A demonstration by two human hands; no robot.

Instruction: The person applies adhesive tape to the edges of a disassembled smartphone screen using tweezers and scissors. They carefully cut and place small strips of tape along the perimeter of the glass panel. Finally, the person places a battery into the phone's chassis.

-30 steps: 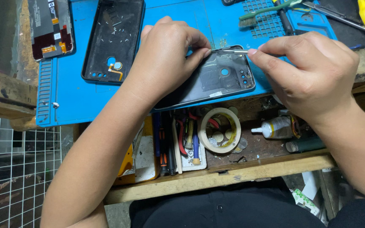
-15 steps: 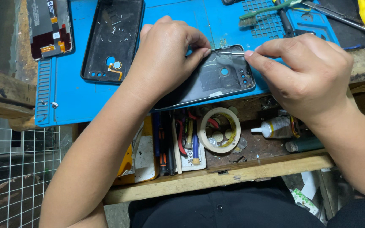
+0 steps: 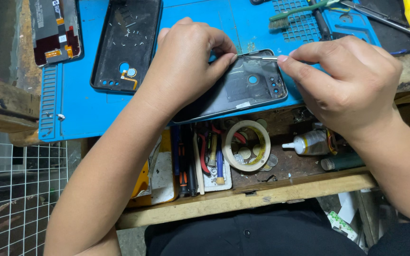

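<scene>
Head view: two hands fix a phone.
Tape roll (image 3: pixel 246 144) sits nearest. Left hand (image 3: pixel 186 66) presses down the grey phone (image 3: pixel 243 87) on the blue mat (image 3: pixel 81 109); right hand (image 3: pixel 347 80) pinches thin tweezers (image 3: pixel 262 58). A slip could scratch it.

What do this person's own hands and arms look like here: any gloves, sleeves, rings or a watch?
Both are bare. The left hand and right hand wear no gloves, and no rings show on the visible fingers. The forearms are uncovered as far as the picture reaches, with no sleeve, watch or wristband in view. Fingernails are short and unpainted. Dark clothing shows at the bottom edge.
</scene>
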